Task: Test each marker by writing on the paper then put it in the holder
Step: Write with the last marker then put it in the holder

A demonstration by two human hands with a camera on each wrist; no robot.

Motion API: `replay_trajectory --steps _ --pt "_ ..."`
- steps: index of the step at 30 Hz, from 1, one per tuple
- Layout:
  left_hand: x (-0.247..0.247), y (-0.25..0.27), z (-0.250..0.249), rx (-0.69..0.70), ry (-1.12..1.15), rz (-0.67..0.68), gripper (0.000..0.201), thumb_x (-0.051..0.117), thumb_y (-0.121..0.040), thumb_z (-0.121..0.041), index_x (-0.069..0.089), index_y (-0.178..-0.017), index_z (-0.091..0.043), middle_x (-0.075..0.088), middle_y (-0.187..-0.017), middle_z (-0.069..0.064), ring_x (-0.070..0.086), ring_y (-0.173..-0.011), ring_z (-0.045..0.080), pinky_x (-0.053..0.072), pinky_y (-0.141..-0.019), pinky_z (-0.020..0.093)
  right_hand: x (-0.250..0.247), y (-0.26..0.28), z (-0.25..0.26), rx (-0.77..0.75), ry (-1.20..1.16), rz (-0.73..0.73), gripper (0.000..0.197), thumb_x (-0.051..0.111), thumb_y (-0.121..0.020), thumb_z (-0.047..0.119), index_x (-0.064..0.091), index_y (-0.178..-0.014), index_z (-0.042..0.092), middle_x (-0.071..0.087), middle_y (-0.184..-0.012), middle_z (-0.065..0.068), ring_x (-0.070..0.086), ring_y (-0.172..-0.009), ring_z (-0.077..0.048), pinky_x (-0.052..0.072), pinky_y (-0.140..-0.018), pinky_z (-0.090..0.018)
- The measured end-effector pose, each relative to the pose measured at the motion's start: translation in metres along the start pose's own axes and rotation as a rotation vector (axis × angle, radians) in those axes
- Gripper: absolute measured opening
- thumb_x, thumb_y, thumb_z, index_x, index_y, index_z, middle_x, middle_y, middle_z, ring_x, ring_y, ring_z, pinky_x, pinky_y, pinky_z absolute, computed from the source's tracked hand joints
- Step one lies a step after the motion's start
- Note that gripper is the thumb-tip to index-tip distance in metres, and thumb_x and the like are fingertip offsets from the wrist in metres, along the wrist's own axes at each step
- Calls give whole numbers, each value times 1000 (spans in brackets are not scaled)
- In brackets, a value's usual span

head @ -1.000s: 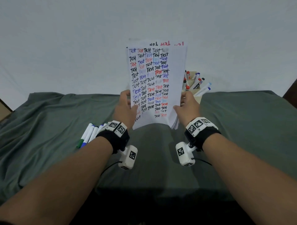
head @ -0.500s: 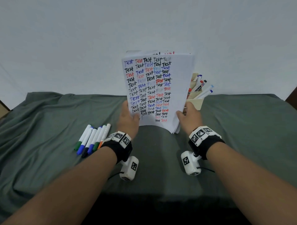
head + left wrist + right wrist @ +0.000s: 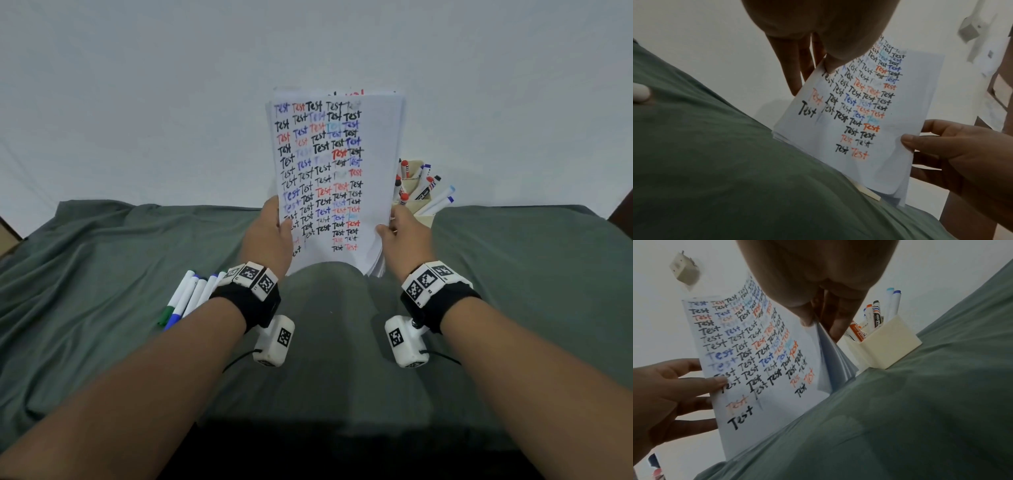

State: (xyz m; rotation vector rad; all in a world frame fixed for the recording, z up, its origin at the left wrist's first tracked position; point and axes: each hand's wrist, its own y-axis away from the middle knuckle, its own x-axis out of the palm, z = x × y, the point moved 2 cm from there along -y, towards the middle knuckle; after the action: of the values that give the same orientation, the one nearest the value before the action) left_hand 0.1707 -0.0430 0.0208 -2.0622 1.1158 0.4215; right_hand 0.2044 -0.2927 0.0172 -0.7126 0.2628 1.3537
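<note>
Both hands hold the paper stack [image 3: 376, 164] upright on the green cloth [image 3: 102, 274] — left hand [image 3: 270, 236] and right hand [image 3: 402, 240] pinching its side edges. The holder [image 3: 423, 210] stands just behind; loose markers [image 3: 186, 298] lie left, perhaps five.

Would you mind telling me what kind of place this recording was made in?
Probably a makeshift indoor test station, not an office: a table draped in green cloth against a plain white wall, with a cream marker holder and a stack of paper covered in "Test".

Paper stack [image 3: 376, 137] upright, "Test"-covered; holder [image 3: 423, 209] holds markers; loose markers [image 3: 185, 298] left on cloth.
</note>
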Motion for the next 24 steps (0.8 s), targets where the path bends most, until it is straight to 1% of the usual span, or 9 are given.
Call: replay_trajectory --steps 3,7,10,13,15,17,19,21,24 --pt "-3 0 -6 21 45 -21 38 54 -96 -27 38 -126 -45 56 -76 -27 56 -73 -11 36 -55 15 -3 2 3 -6 -40 -43 13 58 -100 18 58 -113 13 65 -94 -1 59 -81 -20 41 -74 -26" --pt "2 12 2 2 76 47 35 53 -94 -38 39 -125 -45 66 -99 -22 66 -82 6 58 -74 35 2 12 -6 48 -48 5 15 58 -98 20 52 -112 19 60 -89 6 58 -76 -13 41 -65 -28" --pt "8 22 11 -26 129 90 39 57 -93 -39 39 -127 -46 67 -112 -16 68 -95 12 58 -83 45 5 16 -15 65 -15 16 15 58 -98 23 47 -106 18 57 -83 8 55 -71 -7 38 -56 -24" --pt "10 22 14 -52 221 147 48 59 -95 -35 37 -137 -43 64 -127 -13 64 -111 14 55 -94 47 6 13 -17 69 1 -2 14 55 -101 26 48 -102 14 57 -81 4 54 -70 -7 35 -54 -23" --pt "10 19 15 -58 185 146 50 58 -98 -31 35 -141 -40 65 -124 -11 66 -108 14 56 -92 42 6 9 -17 69 13 -7 14 54 -102 25 48 -100 12 56 -79 2 52 -68 -7 33 -54 -22" --pt "9 16 18 -35 127 105 46 56 -99 -25 35 -137 -40 68 -103 -13 67 -93 12 56 -75 29 5 5 -16 72 23 5 15 54 -102 23 49 -97 10 55 -78 1 53 -67 -11 34 -55 -26" --pt "6 13 19 -14 74 66 48 55 -100 -20 34 -136 -44 61 -83 -16 63 -78 5 42 -60 15 3 1 -15 72 25 27 14 55 -102 22 54 -102 8 60 -85 -2 56 -74 -20 39 -64 -29" --pt "2 9 19 -5 29 73 55 55 -100 -21 32 -147 -41 58 -79 -16 57 -72 -4 34 -59 9 0 -1 -13 63 15 49 14 56 -102 21 58 -110 10 63 -95 -1 57 -85 -22 40 -75 -29" --pt "-1 4 12 69 -41 148 60 56 -99 -21 31 -149 -44 55 -73 -19 54 -66 -7 32 -56 5 -2 -3 -10 27 32 98 17 57 -101 20 62 -116 14 63 -98 2 57 -90 -20 40 -78 -28"
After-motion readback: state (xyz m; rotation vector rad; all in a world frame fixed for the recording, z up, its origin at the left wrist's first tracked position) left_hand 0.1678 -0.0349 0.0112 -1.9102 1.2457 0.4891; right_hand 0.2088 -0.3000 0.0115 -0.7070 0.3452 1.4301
